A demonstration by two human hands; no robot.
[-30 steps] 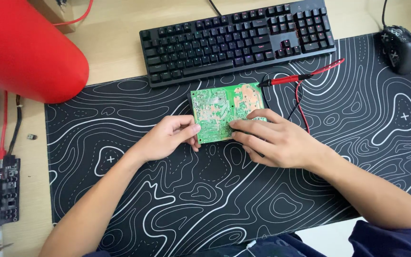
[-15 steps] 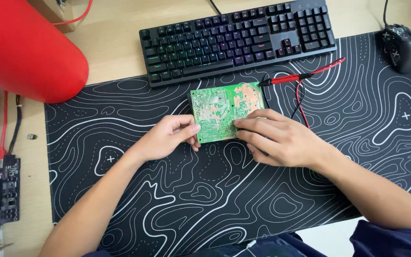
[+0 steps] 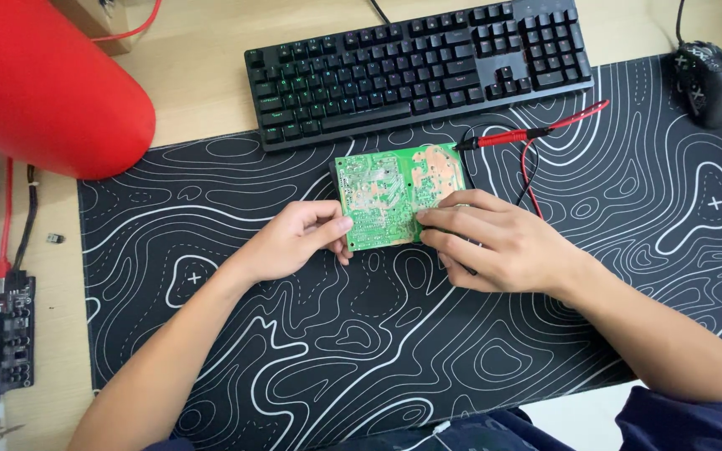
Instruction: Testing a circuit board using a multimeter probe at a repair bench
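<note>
Green circuit board (image 3: 394, 196) 1, left hand (image 3: 290, 242), right hand (image 3: 495, 242) gripping, 1 keyboard (image 3: 419, 67)

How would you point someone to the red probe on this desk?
Find the black desk mat with white contour lines, then the black keyboard at its top edge. Just below the keyboard's right half, right of the green circuit board, lies the red probe: thin, pen-shaped, the only red thing on the mat.

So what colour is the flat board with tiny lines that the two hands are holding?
The flat rectangular circuit board is green with pale tan patches, best seen in the head view.
</note>
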